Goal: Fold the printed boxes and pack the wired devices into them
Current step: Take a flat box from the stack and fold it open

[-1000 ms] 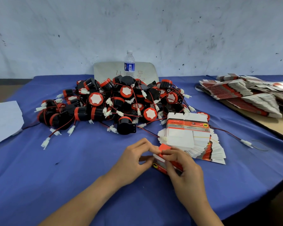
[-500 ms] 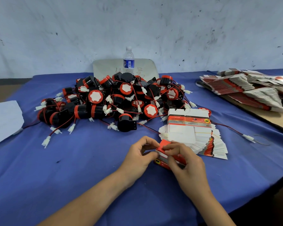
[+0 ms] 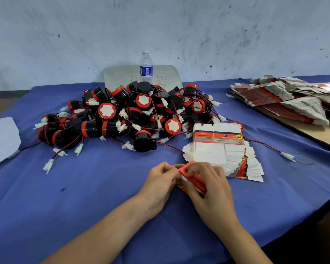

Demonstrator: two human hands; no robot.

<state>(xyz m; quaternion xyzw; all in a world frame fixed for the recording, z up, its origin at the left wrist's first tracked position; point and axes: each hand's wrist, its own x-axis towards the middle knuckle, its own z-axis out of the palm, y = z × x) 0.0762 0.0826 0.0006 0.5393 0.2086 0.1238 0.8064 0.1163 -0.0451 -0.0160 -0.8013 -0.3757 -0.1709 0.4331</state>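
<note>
A small red printed box [image 3: 192,181] sits on the blue cloth near the table's front, held between both hands. My left hand [image 3: 160,184] grips its left end with curled fingers. My right hand [image 3: 210,189] curls over its top and right side, hiding most of it. Just behind lies a fanned stack of flat printed boxes [image 3: 221,153]. A large pile of black-and-red wired devices [image 3: 133,119] with white connectors fills the middle of the table.
A water bottle [image 3: 146,68] stands at the back in front of a grey board [image 3: 122,76]. More flat boxes [image 3: 286,101] are heaped on cardboard at the right. White paper [image 3: 2,138] lies at the left edge. A loose wire with a connector [image 3: 286,155] trails right.
Both hands have stayed on the red box, with my right hand closing further over its top. The box's white flap showing a second ago is no longer visible.
</note>
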